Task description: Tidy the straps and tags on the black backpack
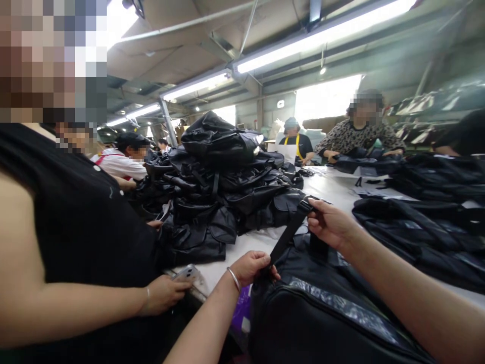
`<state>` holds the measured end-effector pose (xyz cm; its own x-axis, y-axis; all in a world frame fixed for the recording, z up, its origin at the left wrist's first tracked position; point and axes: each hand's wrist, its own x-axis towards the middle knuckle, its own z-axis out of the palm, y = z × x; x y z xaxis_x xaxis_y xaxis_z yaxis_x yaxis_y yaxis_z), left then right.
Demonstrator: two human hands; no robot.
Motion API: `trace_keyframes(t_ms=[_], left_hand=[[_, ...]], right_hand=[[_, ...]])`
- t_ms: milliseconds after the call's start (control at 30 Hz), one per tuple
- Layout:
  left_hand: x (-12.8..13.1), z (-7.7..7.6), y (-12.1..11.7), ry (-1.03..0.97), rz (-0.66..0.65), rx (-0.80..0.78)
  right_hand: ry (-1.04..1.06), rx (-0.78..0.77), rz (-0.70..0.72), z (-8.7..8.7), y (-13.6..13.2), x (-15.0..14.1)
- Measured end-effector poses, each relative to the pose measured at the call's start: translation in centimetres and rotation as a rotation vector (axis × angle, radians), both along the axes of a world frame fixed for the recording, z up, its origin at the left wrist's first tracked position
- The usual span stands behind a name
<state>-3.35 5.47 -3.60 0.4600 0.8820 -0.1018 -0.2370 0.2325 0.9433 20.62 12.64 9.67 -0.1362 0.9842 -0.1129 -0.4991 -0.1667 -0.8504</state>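
Note:
A black webbing strap [287, 236] runs taut and slanting between my two hands. My left hand [252, 267], with a silver bangle at the wrist, pinches its lower end. Higher up and to the right, my right hand [329, 221] grips the upper end by a black buckle [304, 206]. Below both hands lies a black bag [314, 313] with a curved zipper and a strip of shiny clear film along it. Where the strap joins the bag is hidden behind my left hand.
A tall pile of black bags [212, 177] stands ahead on the white table [337, 187]. More black bags [420, 237] lie at the right. Close on my left, a person in black holds a phone [186, 274]. Several people work around the table. Something purple [241, 308] shows beneath the bag.

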Motion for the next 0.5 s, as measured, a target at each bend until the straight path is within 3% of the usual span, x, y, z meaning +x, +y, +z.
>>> trace_keyframes(t_ms=[267, 500], left_hand=[[-0.1, -1.9, 0.8, 0.019, 0.062, -0.037], [0.7, 0.5, 0.4, 0.196, -0.060, 0.039]], right_hand=[[-0.143, 0.099, -0.049, -1.3, 0.8, 2.1], [-0.196, 0.103, -0.050, -2.6, 0.6, 5.5]])
